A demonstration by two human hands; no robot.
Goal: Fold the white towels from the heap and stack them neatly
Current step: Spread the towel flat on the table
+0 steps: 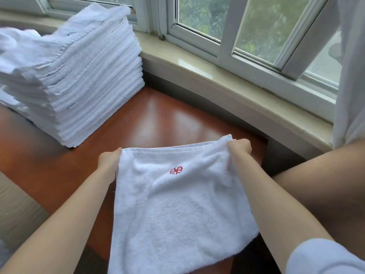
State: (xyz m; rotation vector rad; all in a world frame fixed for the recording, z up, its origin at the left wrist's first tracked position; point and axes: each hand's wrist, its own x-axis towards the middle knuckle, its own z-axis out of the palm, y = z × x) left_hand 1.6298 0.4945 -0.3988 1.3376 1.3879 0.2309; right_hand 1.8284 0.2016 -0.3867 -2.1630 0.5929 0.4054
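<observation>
While one towel (177, 204) is held up over the near edge of the worktop (158, 117), its two far corners are pinched, one by the left hand (109, 159) and one by the right hand (239, 148), each grip curled tight on the cloth. A red emblem (176, 170) is shown near the held edge, and the towel appears to be doubled already, so a further fold is judged to be left. Farther off, at the left, a tall stack (94, 86) of folded towels is seen, its top layers disordered. Much of the task is judged done; the heap is not seen.
</observation>
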